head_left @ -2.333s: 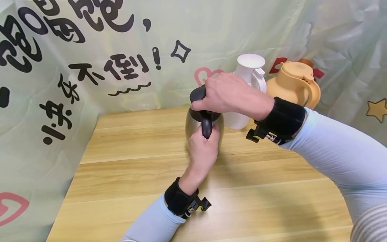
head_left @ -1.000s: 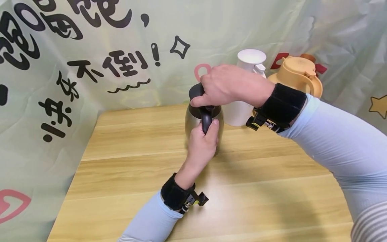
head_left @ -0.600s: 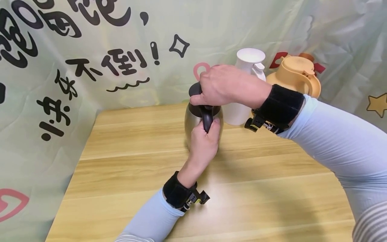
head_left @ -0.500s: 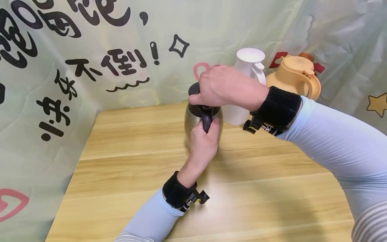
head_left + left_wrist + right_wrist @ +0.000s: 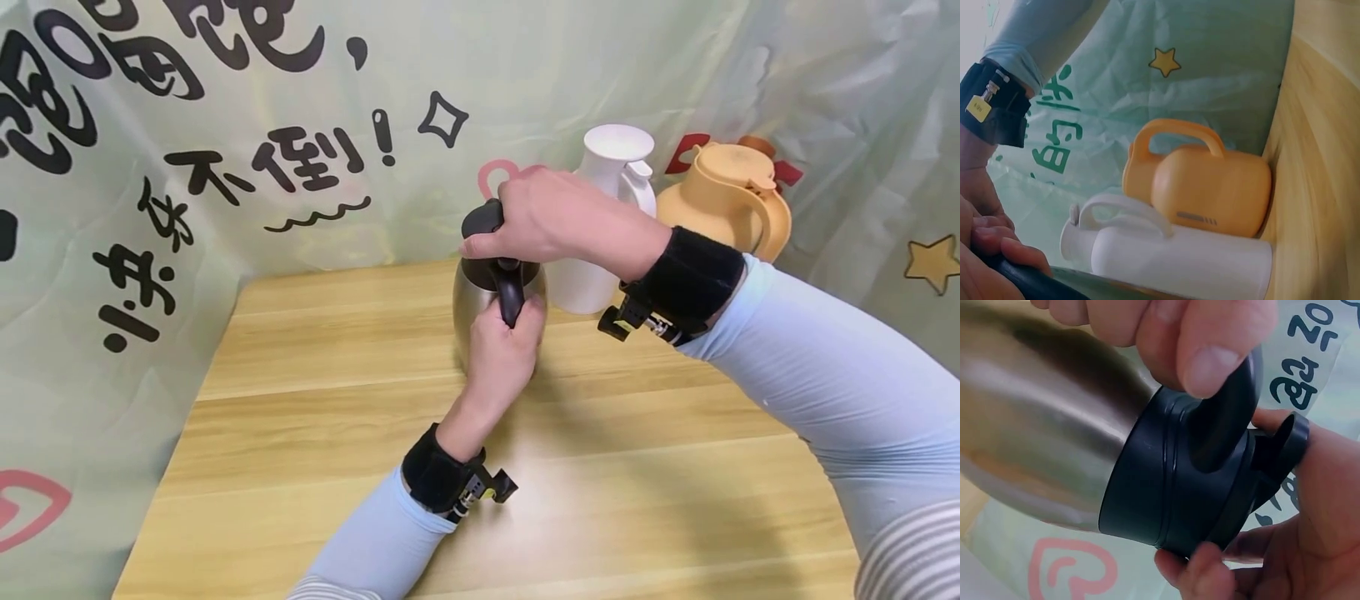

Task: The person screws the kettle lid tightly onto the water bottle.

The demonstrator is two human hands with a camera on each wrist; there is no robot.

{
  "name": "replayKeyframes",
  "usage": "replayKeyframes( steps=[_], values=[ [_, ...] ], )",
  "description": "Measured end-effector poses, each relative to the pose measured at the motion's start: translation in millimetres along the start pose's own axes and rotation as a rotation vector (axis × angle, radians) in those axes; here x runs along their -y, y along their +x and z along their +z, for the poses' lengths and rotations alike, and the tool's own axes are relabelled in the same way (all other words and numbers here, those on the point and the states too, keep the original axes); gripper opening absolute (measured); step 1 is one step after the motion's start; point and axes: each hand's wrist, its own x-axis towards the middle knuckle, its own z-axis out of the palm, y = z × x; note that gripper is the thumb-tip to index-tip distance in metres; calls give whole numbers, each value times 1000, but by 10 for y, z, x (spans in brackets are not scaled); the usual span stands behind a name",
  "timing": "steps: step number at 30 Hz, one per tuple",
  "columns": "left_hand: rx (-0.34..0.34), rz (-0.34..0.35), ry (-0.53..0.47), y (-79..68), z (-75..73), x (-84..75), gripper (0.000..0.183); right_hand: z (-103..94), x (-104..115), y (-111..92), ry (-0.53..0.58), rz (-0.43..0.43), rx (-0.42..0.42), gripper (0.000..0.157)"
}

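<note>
A stainless steel thermal jug (image 5: 468,307) with a black collar stands upright on the wooden table in the head view. My left hand (image 5: 504,350) grips its black handle (image 5: 511,293), thumb along the top. Over the mouth, my right hand (image 5: 558,218) holds the black lid (image 5: 482,218), with the thumb on the near side. Seen from the right wrist, fingers reach round the lid's edge beside a raised black lever (image 5: 1294,434). The palm hides part of the lid, and whether it sits fully in the collar cannot be told.
Behind my right forearm stand a white jug (image 5: 585,287) and, farther right, an orange jug (image 5: 723,204), both partly covered in the head view. A printed curtain (image 5: 315,242) hangs along the table's back and left edges.
My right wrist has shifted slightly left, with the hand staying on the lid. The left hand keeps its grip on the handle, and the jug stays in place.
</note>
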Motion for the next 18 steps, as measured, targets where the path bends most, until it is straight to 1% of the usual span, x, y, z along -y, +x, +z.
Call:
replayKeyframes(
  steps=[4,7,9,11,14,18],
  values=[
    [5,16,29,41,-36,27,37,-19,-10,25,50,5,26,78],
    [1,15,35,78,-67,53,35,-36,-32,43,85,-28,39,83],
    [-7,3,32,104,-95,62,35,-43,-54,54,116,-60,33,83],
    [-8,-12,20,131,-124,74,34,-40,-82,65,142,-102,16,79],
    [2,-39,-3,163,-160,82,35,-16,-123,84,182,-138,-20,70],
    [19,-61,-48,187,-197,96,35,52,-157,105,222,-152,-65,63]
  ],
)
